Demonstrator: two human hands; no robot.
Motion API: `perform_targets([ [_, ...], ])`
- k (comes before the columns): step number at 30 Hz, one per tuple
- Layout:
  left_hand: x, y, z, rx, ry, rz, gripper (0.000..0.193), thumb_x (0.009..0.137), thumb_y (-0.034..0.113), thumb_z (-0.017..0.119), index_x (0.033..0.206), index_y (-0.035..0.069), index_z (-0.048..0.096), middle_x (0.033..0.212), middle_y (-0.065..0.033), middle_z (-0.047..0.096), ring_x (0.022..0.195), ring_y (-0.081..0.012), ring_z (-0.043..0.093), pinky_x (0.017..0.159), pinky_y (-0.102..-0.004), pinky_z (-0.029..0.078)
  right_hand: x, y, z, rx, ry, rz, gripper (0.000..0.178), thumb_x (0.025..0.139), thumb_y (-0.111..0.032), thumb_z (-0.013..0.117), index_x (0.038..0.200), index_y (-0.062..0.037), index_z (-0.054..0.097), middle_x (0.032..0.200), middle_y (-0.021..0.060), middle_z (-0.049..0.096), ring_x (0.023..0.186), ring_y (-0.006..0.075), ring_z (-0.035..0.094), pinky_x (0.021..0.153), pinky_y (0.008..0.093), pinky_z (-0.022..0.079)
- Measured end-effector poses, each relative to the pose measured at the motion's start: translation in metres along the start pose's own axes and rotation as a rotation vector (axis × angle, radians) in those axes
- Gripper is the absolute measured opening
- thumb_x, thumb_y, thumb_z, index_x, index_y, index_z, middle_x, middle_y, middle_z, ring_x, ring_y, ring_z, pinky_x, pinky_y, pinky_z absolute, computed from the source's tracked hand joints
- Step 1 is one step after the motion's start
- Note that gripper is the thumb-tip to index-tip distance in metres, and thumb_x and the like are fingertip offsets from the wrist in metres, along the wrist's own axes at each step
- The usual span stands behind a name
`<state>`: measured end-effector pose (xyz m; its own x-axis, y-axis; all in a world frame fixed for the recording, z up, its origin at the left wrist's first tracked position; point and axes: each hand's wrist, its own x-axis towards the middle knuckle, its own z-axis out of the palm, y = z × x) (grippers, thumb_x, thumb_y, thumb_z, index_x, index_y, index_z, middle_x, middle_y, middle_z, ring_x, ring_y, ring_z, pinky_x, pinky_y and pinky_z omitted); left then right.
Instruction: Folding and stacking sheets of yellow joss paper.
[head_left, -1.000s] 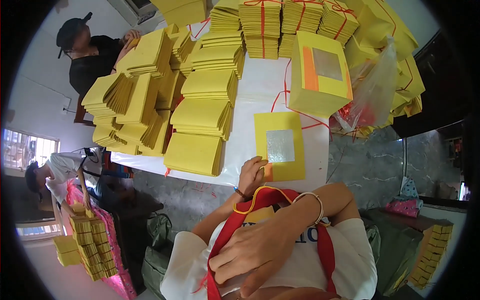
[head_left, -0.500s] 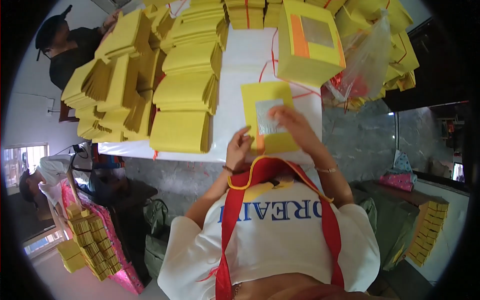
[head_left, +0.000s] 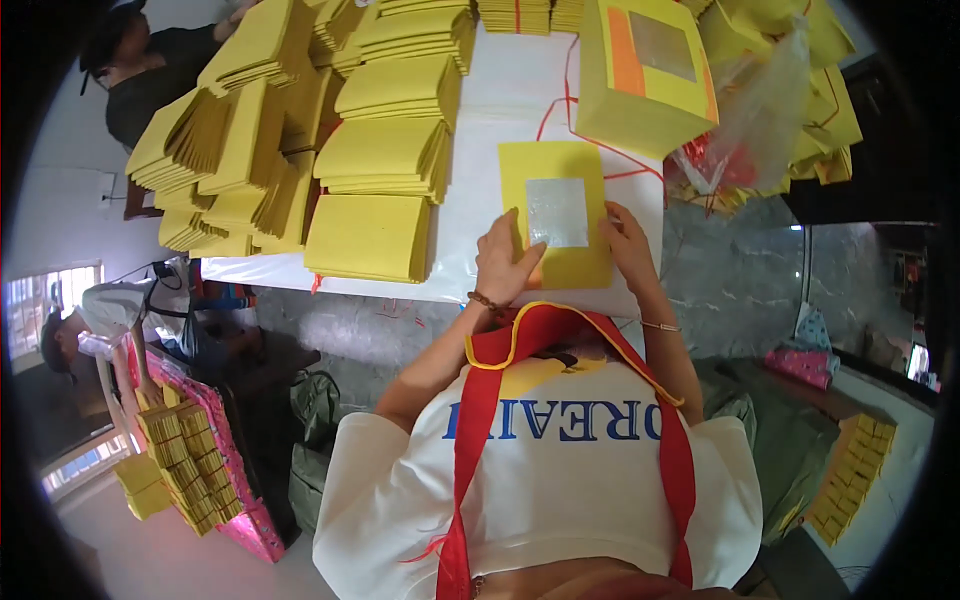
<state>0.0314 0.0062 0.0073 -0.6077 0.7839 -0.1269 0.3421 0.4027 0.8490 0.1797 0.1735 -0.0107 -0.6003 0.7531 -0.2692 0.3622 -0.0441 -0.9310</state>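
A rectangular sheet of yellow paper (head_left: 570, 266) lies on the white-covered table in front of me, with a shiny silver square (head_left: 557, 212) in its middle. A bit of orange shows near its lower left, beside my thumb. My left hand (head_left: 505, 258) grips its left edge, thumb on top by the silver square's lower corner, fingers along the side. At the opposite edge, my right hand (head_left: 629, 246) is closed on the paper, fingers bent against the side. Beyond it stands a tall yellow paper stack (head_left: 640, 115), topped with an orange strip and another silver square.
Folded yellow paper bundles (head_left: 368, 238) line the table's left side. Red string (head_left: 570, 90) crosses the white table cover (head_left: 500, 100). A clear plastic bag (head_left: 755, 120) hangs at the right. One person (head_left: 160, 85) stands far left; another (head_left: 110, 310) is beside small yellow bundles (head_left: 190, 450).
My right hand has come off the silver square and moved to the paper's right edge. My left hand has shifted up along the left side, its thumb now over the paper.
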Motion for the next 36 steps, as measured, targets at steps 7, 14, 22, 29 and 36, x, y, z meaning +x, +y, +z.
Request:
perform_targets([
  [7,0.029,-0.017,0.002,-0.361,0.182,-0.182,0.067,0.078,0.025,0.066,0.129,-0.006,0.035,0.115,-0.0164,0.050,0.098,-0.0232,0.052,0.081,-0.0333,0.044,-0.004,-0.010,0.004,0.048,0.014,0.037,0.042,0.086,-0.019,0.057,0.123,-0.0020,0.048,0.109,0.0099,0.055,0.089,0.0136,0.054,0.073,0.0257,0.045],
  [14,0.040,-0.028,0.016,-0.575,-0.003,-0.126,0.055,0.082,0.012,0.058,0.129,-0.002,0.034,0.100,-0.0126,0.060,0.089,-0.0168,0.057,0.078,-0.0289,0.047,0.002,-0.004,0.005,-0.042,0.007,0.008,0.039,0.087,-0.018,0.056,0.123,-0.0055,0.049,0.108,0.0075,0.055,0.089,0.0133,0.053,0.074,0.0253,0.043],
  [22,0.030,0.005,0.000,-0.843,0.017,-0.068,0.049,0.080,-0.002,0.051,0.127,0.000,0.038,0.117,-0.0088,0.052,0.108,-0.0157,0.048,0.094,-0.0277,0.037,-0.008,-0.033,0.001,0.278,-0.001,0.106,0.056,0.084,-0.016,0.059,0.134,-0.0046,0.034,0.114,0.0098,0.050,0.087,0.0144,0.053,0.075,0.0272,0.045],
  [29,0.027,0.010,-0.008,-0.901,-0.001,-0.176,0.047,0.080,-0.002,0.053,0.125,-0.001,0.040,0.115,-0.0099,0.053,0.106,-0.0154,0.049,0.093,-0.0281,0.038,-0.017,-0.030,0.007,0.616,-0.053,0.269,0.071,0.085,-0.009,0.056,0.141,-0.0053,0.012,0.108,0.0144,0.055,0.097,0.0206,0.056,0.081,0.0307,0.048],
  [36,0.023,-0.029,-0.026,-1.276,-0.080,-0.248,0.046,0.084,0.006,0.050,0.127,-0.002,0.039,0.117,-0.0135,0.053,0.105,-0.0245,0.051,0.088,-0.0332,0.041,-0.013,-0.022,0.013,0.597,-0.176,0.261,0.056,0.087,-0.004,0.050,0.138,-0.0074,0.027,0.114,0.0133,0.054,0.092,0.0194,0.059,0.076,0.0292,0.050],
])
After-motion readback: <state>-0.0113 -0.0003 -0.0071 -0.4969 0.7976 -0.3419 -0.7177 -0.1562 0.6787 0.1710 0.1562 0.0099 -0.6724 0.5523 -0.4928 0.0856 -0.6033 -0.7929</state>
